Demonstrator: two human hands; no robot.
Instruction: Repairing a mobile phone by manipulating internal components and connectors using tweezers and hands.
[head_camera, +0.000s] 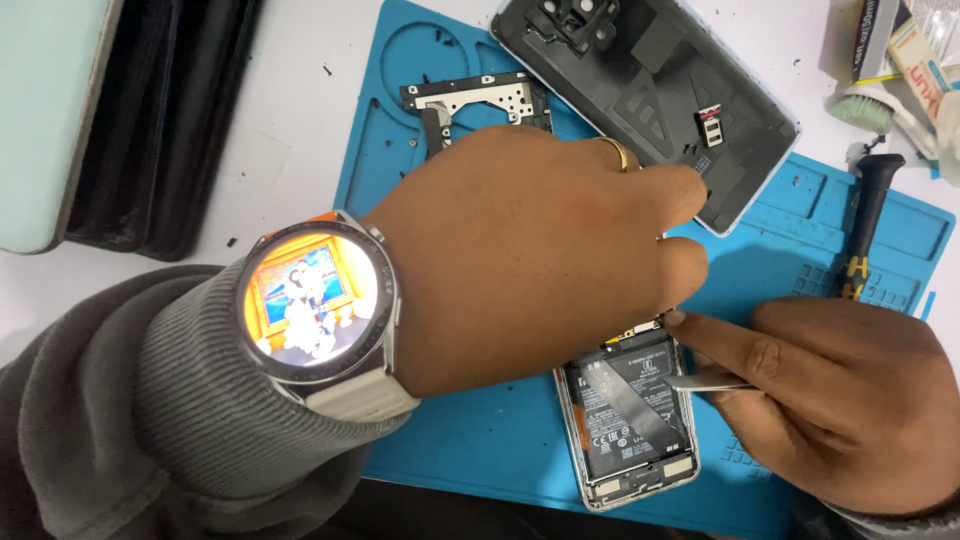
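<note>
Two hands are at work over a white tabletop (290, 110), and much of what you are handling is covered by them. Largest on the tabletop is the blue repair mat (480, 440), whose lower edge runs out of view and whose middle is hidden under your left arm. At the far left a dark case with a pale slab (50, 110) on it is cut off by the edge of view. Your left hand (530, 260), with a round watch (315, 300) on the wrist and a gold ring (620, 152) on one finger, lies knuckles-up over the upper half of the opened phone (628, 420); its fingers curl down out of sight, so you cannot tell whether they press or grip. Only the phone's lower half shows, battery exposed, lying on the mat near its lower edge. Your right hand (850, 400) pinches a thin metal tool (705, 382) between thumb and forefinger, its tip resting at the phone's right edge; the rest of the tool is hidden in that hand. Beyond your knuckles lies the removed back cover (650, 90), inside up, partly off the mat. Left of it sits a small metal bracket (475, 100), partly hidden. A black-handled screwdriver (868, 220) lies at the right, its tip hard to make out.
</note>
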